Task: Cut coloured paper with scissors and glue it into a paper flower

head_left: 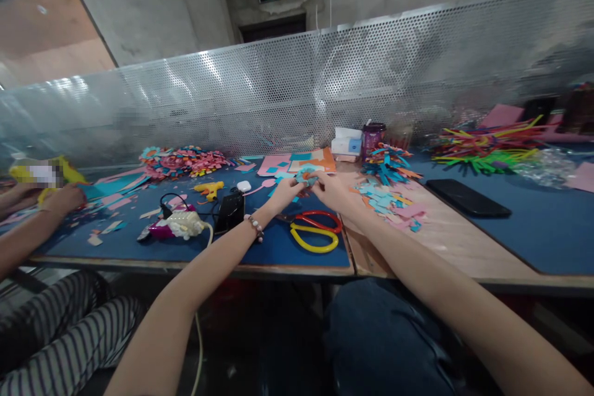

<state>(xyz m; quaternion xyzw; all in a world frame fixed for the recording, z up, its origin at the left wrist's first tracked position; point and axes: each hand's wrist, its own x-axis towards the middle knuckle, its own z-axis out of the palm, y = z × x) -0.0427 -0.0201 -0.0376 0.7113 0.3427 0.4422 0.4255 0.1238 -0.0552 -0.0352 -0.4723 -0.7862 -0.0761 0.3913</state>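
Note:
A small light-blue and orange paper flower [306, 176] is held up between my two hands above the table. My left hand [284, 193], below a beaded bracelet, pinches its left side. On the other side, the fingers of my right hand [332, 190] are closed on it. Just below my hands lie large scissors [316, 239] with one red and one yellow handle loop. Behind the flower are pink, orange and blue sheets of paper [273, 164]. Cut paper pieces [385, 201] are scattered right of my right hand.
Left are a yellow glue gun [210, 190], a phone [231, 213], a power strip [179, 226] and a pile of paper flowers [180, 163]. A co-worker's hands [65, 199] are at far left. Right lie a black phone [468, 197] and colourful strips [492, 142]. A perforated metal screen [278, 86] stands behind.

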